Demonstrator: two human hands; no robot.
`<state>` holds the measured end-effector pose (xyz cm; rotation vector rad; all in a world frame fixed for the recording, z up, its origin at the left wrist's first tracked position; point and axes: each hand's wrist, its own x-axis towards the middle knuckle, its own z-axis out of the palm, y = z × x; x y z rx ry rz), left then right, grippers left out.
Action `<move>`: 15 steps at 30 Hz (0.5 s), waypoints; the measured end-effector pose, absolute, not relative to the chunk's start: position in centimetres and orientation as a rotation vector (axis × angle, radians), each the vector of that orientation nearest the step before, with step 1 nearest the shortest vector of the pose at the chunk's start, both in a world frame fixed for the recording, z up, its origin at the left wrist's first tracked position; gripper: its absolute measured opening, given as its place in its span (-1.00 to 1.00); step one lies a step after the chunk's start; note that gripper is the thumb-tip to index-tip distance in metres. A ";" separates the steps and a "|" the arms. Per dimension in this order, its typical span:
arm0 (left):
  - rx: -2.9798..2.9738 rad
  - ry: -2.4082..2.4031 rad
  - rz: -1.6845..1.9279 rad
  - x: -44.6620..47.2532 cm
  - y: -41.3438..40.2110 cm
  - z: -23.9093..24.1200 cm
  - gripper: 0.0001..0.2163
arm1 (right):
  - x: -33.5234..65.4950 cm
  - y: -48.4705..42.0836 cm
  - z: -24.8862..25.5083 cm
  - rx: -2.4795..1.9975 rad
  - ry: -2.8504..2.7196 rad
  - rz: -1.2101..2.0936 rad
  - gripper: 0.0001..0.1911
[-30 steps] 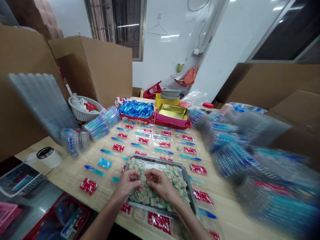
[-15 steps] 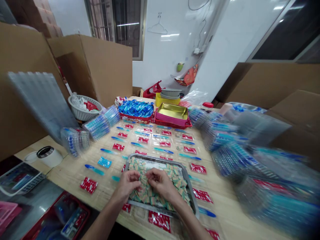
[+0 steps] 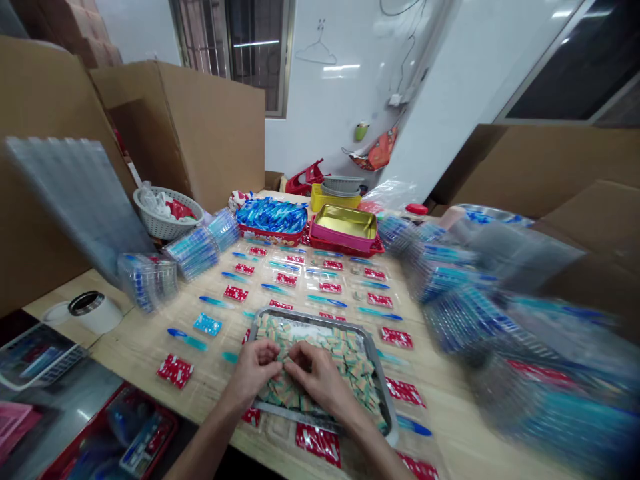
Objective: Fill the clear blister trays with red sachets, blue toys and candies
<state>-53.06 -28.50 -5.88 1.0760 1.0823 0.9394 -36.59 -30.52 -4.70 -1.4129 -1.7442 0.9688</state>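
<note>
A grey metal tray (image 3: 371, 333) stands in front of me, filled with many small tan-and-green blocks (image 3: 353, 363). My left hand (image 3: 256, 368) is over its left side, fingers curled and thumb drawn in. Close beside it, my right hand (image 3: 317, 375) bends over the middle of the tray with thumb and fingers pinched together. The fingertips of both hands nearly meet just above the blocks. Whatever may be between them is too small or hidden to make out. Around the tray lie clear plastic blister packs with blue pens (image 3: 186, 339) and red patterned packets (image 3: 175, 371).
A tin of blue pens (image 3: 273, 217) and a gold-lined pink tin (image 3: 345, 227) stand at the back. Stacked plastic packs (image 3: 465, 320) line the right side, blurred. On the left are a white basket (image 3: 170, 230), a white cup (image 3: 97, 313) and cardboard boxes (image 3: 200, 127).
My right hand has moved slightly left, bringing its fingertips closer to those of my left hand. The view has shifted a little.
</note>
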 end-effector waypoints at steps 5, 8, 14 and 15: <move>1.071 1.085 0.900 -53.4 -28.7 -6.5 -0.81 | -36.8 -30.1 -6.5 -1.364 -1.625 1.084 -0.92; 1.163 1.110 0.889 -53.6 -28.7 -6.8 -0.84 | -36.3 -30.1 -7.4 -1.342 -1.611 1.129 -0.92; 1.368 1.227 0.877 -53.8 -28.7 -6.9 -0.80 | -35.3 -30.5 -7.5 -1.313 -1.514 1.254 -0.95; 1.389 1.250 0.881 -53.8 -28.7 -6.8 -0.79 | -35.2 -30.5 -7.4 -1.306 -1.498 1.284 -0.94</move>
